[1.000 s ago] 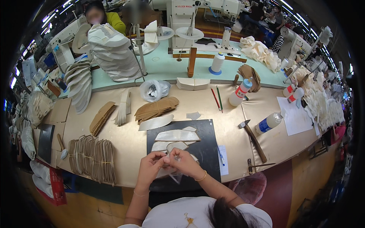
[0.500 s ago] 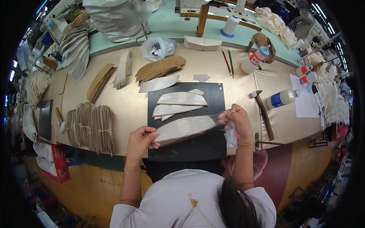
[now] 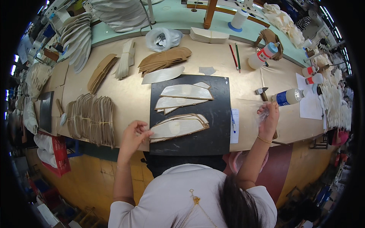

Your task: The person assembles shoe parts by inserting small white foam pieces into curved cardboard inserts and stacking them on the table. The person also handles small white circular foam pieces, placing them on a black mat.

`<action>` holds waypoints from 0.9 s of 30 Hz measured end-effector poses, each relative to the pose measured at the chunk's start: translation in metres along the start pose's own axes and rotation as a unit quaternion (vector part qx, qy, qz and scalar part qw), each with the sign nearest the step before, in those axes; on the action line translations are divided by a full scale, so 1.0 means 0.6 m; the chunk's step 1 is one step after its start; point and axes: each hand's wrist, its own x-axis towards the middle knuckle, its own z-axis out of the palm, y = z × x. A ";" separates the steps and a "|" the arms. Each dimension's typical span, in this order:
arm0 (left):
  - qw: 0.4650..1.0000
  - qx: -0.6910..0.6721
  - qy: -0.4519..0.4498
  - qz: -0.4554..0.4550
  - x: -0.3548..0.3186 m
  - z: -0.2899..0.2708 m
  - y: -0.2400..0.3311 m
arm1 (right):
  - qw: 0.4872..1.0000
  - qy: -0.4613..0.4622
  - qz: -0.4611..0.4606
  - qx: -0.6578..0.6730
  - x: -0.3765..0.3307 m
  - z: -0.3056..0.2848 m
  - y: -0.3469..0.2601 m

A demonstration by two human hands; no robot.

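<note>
My left hand is beside the left end of a stack of curved white panels with brown edges. Its fingers are apart, and the thumb tip comes right up to the panel's end; whether they touch is unclear. The stack rests on a black cutting mat. Farther up the mat lie more such panels, overlapping. Off to the right, my right hand pinches a thin clear plastic film, which trails leftward from the fingers and hangs crumpled below them.
A hammer lies partly behind my right hand, next to a bottle with a blue label. A pen lies on a paper slip. Bundled brown pieces stand at left. A glue bottle and two pencils are farther back.
The white panel has come down onto the mat, and my left hand has let go of it. My right hand has moved right, drawing the clear film away from the panel.
</note>
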 end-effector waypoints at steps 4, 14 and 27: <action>0.989 0.071 0.067 0.115 0.076 0.018 0.041 | 0.999 0.009 -0.027 -0.033 -0.007 0.042 0.036; 0.953 0.235 0.054 0.185 0.216 0.116 0.059 | 0.987 -0.135 0.045 -0.075 -0.069 0.116 0.031; 0.982 -0.058 -0.006 0.177 0.070 0.116 0.144 | 0.914 -0.351 0.074 -0.187 -0.150 0.232 0.084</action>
